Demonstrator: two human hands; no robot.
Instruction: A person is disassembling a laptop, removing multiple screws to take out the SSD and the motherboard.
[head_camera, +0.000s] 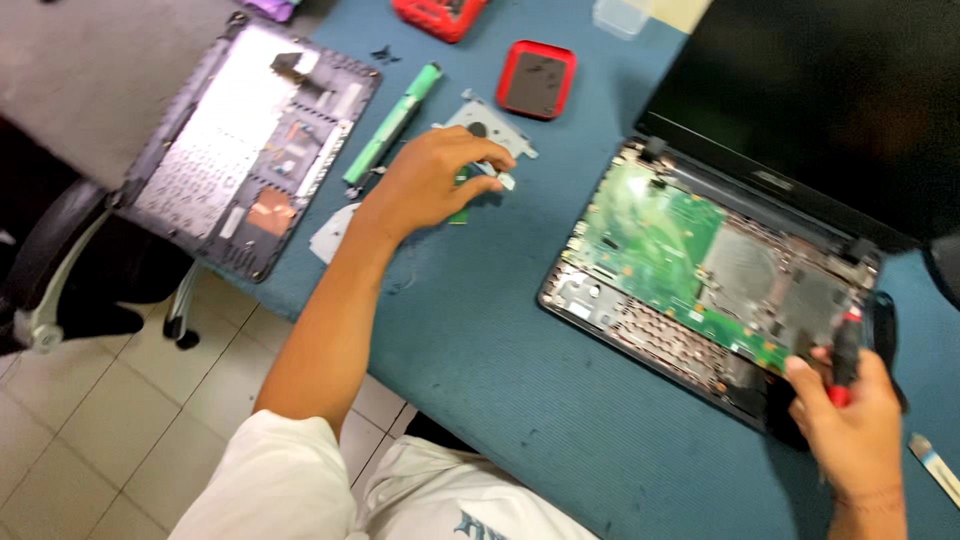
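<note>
We recorded the opened laptop (700, 290) lying at the right of the blue bench (480, 340), its lid tilted back and its top cover gone, so that the green circuit board (650, 225) and the bare chassis lay exposed. The removed keyboard cover (245, 140) lay face down at the far left of the bench, well apart from the laptop. Our left hand (435, 175) was stretched out to the middle of the bench, fingers curled and pressed together at the tips, pinching a small pale part (503, 180) just beside a grey metal bracket (490, 122); a small green piece lay partly hidden under the palm, and we could not tell what it was. A green cylindrical tool (395, 120) lay just left of that hand. Our right hand (850, 420) rested at the near right corner of the laptop, closed around a screwdriver with a red and black handle (845, 350). A red tray (537, 78) sat beyond the bracket. We judged the teardown partly done: cover off, bracket out, but the board was seated in the chassis and not yet lifted.
</note>
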